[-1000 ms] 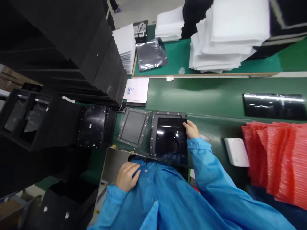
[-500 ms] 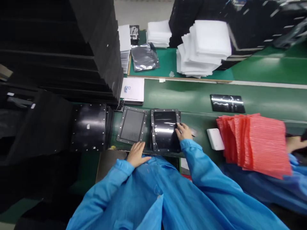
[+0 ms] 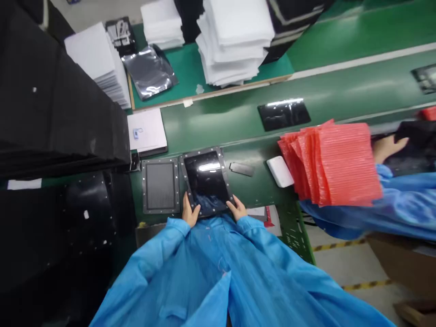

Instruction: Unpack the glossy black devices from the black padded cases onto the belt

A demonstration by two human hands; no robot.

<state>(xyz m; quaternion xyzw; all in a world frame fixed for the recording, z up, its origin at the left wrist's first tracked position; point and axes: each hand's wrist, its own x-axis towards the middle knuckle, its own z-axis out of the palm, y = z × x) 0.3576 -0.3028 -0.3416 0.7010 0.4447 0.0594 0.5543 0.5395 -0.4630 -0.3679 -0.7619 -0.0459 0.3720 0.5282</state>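
**Both hands now hold the near corners of the studded frame**

At the far left, dark plates (image 3: pixel 86 209) with studs along their edges lie at about 8 to 9 o'clock from the frame that is held. A grey mesh panel (image 3: pixel 161 186) lies on the green bench (image 3: pixel 218 109) at 9 o'clock, just beside it. White paper (image 3: pixel 146 129) with a small blue mark is at 10 o'clock.

The left hand (image 3: pixel 190 213) was near the mesh panel half a second ago; now it is at the frame's 7 o'clock corner, pinching the border between thumb and fingers. The studded frame (image 3: pixel 221 159) sits at the bench's near edge, with the glossy black screen (image 3: pixel 206 177) lying inside its border. A second ago the screen overhung the right side.

The right hand (image 3: pixel 237 209) has left the screen's right side for the 5 o'clock corner, its thumb and fingers pinching the border there. Its move has uncovered a small grey plate (image 3: pixel 241 169), near the frame at 3 o'clock. Farther right, a white device (image 3: pixel 280 171) lies at 3 o'clock, with another black panel (image 3: pixel 284 114) toward 1 to 2 o'clock.

Red wrap sheets (image 3: pixel 350 168) stand beyond the device at 3 o'clock. Another person's hand (image 3: pixel 388 147) is just past them, thumb spread.
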